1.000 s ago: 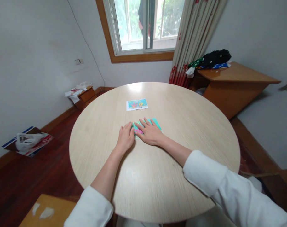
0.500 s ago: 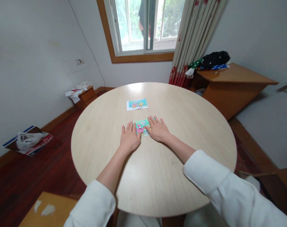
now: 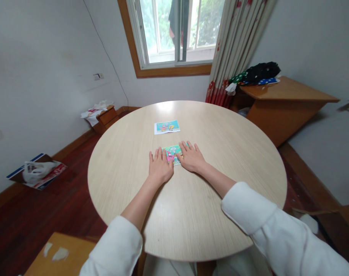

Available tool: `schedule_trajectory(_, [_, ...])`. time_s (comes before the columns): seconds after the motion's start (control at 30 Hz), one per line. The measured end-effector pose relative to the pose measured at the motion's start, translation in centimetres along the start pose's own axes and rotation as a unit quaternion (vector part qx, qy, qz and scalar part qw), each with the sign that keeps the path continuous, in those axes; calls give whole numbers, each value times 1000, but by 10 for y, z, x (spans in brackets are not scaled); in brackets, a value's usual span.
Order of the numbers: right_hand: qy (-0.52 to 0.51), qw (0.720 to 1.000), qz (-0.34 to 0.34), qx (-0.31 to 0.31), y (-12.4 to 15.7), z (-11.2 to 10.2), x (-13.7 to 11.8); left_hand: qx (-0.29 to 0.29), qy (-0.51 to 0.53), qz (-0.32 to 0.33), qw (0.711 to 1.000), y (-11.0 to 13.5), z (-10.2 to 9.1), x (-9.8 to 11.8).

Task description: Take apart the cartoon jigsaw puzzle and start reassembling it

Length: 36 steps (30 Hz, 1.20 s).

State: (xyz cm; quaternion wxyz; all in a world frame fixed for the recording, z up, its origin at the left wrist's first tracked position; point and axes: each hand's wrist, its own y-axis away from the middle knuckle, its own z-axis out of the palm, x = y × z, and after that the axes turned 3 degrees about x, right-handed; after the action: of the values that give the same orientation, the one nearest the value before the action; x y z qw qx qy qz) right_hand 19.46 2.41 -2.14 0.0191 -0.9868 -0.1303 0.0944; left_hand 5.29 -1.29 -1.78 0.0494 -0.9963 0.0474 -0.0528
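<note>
Right grip (image 3: 192,158) resting further right than before, left grip (image 3: 160,166) overlapping the cartoon card (image 3: 173,151), both lying flat, fingers spread, window (image 3: 159,32) glowing beyond far edge of round desk (image 3: 185,218)

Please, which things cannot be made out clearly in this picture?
All in the head view:
Cartoon card: parts of both sides hidden under the left hand and right hand.
Farther cartoon sheet: fine details too small.
Curtain: top cut off by the upper edge.
</note>
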Motion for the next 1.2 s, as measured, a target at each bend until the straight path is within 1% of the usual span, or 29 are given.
schedule_trajectory(0.17, [9,1000,12,5,-1,1,-3,-11,-2,-1,1000,-3,-1,0])
schedule_trajectory(0.33, [7,999,32,8,-9,0,-5,-2,-6,-15,1000,-16,1,2])
schedule_trajectory(0.47, [4,999,32,13,-15,3,-4,2,-1,-21,1000,-23,3,2])
schedule_trajectory(0.6, [-10,999,26,28,-18,6,-3,9,12,-21,1000,-25,4,1])
schedule_trajectory(0.67, [-28,998,25,47,-17,4,-2,19,24,-20,999,-24,4,1])
schedule_trajectory(0.73, [-46,996,33,76,-13,0,1,38,38,-34,998,-19,2,-1])
schedule_trajectory(0.8, [-53,992,51,105,-4,-6,7,57,49,-68,995,-8,-1,-3])
schedule_trajectory(0.87, [-48,989,69,121,11,-9,16,55,55,-98,992,7,-3,-7])
schedule_trajectory(0.93, [-32,989,70,130,28,-10,25,52,49,-114,991,23,-4,-10])
schedule_trajectory(1.0, [-15,990,64,125,45,-8,33,59,40,-121,990,36,-4,-12])
schedule_trajectory(1.07, [3,991,59,122,58,-5,37,69,34,-124,989,44,-3,-12])
schedule_trajectory(1.13, [16,991,59,120,65,-2,38,74,27,-123,989,46,-2,-11])
schedule_trajectory(1.2, [21,993,64,98,66,0,38,60,20,-123,990,46,-2,-9])
